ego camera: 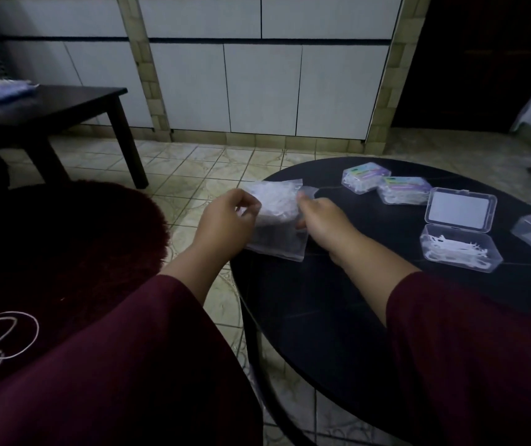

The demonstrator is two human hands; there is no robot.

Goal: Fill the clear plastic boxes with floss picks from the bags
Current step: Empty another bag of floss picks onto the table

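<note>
Step in hand looks like opening a fresh bag (275,220) of picks, not filling yet. Both hands hold it over the left rim of the round table (322,317).

Left hand (225,220): fingers curled, pinching the bag's left side near the top. Right hand (318,210): also curled, pinching the bag's right top corner, where a small flap or torn strip sticks out toward the table centre. Can't tell whether the seal is already broken; the plastic is blurred there.

Pose: both forearms reach forward from maroon sleeves, wrists roughly level, hands close together with the bag stretched between them. Bag hangs tilted, lower edge just at the table rim.

Target is likely the open box (460,249), right of the bag on the table, well apart from it. Lid is up, and there is a layer of picks (444,247) inside, so it looks partly filled.

Two shut boxes (365,177) (402,189) sit beyond the bag, toward the table's far side; they look full. More boxes are cut off at the table's right edge.

Next move, my read: finish pulling the top apart, then carry the bag right to the open box and tip or pull picks out. Risk: a hard tear scatters picks off the rim onto the floor.
</note>
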